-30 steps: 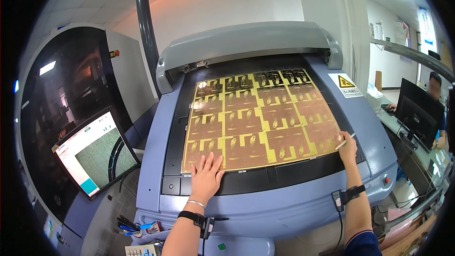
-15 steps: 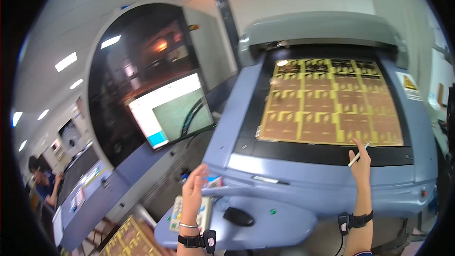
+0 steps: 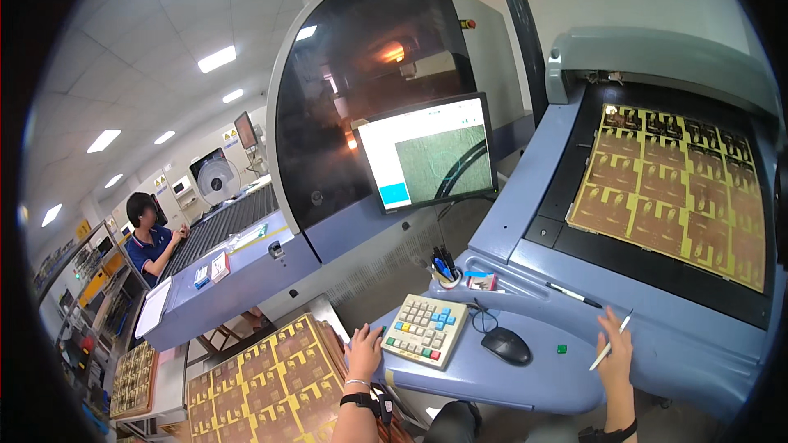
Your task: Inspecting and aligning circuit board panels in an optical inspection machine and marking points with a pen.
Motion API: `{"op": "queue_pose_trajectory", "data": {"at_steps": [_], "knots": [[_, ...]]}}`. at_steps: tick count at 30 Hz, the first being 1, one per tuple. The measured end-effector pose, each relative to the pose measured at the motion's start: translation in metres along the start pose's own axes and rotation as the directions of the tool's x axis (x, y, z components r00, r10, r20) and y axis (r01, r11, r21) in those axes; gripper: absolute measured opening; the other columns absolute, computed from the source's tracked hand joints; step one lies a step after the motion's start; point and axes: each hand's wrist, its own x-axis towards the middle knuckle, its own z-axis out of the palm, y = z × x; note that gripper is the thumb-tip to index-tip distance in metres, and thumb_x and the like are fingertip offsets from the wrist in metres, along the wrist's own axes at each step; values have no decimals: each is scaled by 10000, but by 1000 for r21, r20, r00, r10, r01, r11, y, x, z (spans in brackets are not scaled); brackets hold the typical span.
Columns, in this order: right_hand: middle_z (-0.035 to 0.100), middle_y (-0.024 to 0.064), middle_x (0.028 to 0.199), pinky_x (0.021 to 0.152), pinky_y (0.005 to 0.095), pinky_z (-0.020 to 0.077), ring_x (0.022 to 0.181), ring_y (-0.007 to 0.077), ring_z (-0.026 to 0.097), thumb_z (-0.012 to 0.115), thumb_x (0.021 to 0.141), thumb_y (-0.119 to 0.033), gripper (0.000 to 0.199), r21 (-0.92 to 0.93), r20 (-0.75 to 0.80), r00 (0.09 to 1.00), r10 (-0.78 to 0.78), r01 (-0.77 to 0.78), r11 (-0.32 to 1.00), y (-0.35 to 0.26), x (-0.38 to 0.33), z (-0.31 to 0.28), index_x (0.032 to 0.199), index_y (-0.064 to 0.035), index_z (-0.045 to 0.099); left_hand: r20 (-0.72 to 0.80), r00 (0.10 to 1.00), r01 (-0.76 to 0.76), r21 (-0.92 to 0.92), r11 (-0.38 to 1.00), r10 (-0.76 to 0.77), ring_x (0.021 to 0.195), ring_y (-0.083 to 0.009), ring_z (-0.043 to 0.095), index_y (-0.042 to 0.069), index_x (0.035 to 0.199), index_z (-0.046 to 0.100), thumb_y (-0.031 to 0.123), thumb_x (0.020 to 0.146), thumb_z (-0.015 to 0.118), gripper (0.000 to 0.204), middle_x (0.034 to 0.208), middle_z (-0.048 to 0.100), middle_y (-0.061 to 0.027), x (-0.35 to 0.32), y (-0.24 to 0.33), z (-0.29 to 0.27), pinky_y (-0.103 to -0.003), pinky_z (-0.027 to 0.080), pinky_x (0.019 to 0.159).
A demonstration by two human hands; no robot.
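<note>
Left hand (image 3: 362, 353) by keypad (image 3: 425, 331), right (image 3: 614, 350) — gripping pen (image 3: 600, 358)

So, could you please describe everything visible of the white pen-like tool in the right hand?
The white pen-like tool is slim and straight, smooth-looking like plastic, with a thin dark tip at its upper end. The right hand grips it around the middle, slanting up to the right; it seems clear of the blue machine front behind.

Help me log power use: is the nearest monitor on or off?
On: the monitor is lit, showing a greenish image crossed by dark curves.
</note>
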Motion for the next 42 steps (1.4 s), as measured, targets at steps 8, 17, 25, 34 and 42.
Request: {"op": "queue_pose_trajectory", "data": {"at_steps": [8,17,25,34,42], "knots": [[595,196,1219,901,431,452,1023,362,583,617,744,11,353,-26,48,978,-203,205,978,-8,-21,27,1081,-88,650,-1,1000,30,4,1000,-30,1325,-292,389,276,1153,662,312,930,516,269,1366,513,-40,1,8,-1,-675,200,1046],[621,196,1160,855,426,479,967,370,597,629,739,-9,332,-23,124,985,-123,126,992,-1,-24,30,1058,-95,660,-72,997,21,-56,998,-25,1302,-290,416,266,1132,672,296,908,540,262,1331,550,-42,-2,10,0,-607,221,1070],[639,210,1110,858,422,498,931,382,622,615,743,29,293,-21,104,986,-130,133,991,-5,-24,30,1018,-58,662,-129,992,-3,-79,997,-8,1273,-291,448,255,1104,684,265,881,579,247,1299,574,-43,-5,6,5,-605,237,1053],[650,199,1087,778,408,525,882,374,633,617,738,29,305,-33,80,988,-133,136,990,-8,-23,30,1020,-76,668,-143,990,-6,-69,998,-4,1267,-297,457,252,1099,685,259,877,580,247,1299,574,-41,-4,4,6,-607,233,1058],[654,201,1075,758,406,529,866,369,638,608,748,42,292,-41,70,990,-122,125,991,-10,-21,31,1012,-67,664,-138,990,-3,-63,998,-6,1268,-300,454,239,1099,688,250,876,582,247,1300,571,-49,-3,5,7,-608,231,1056]]}}
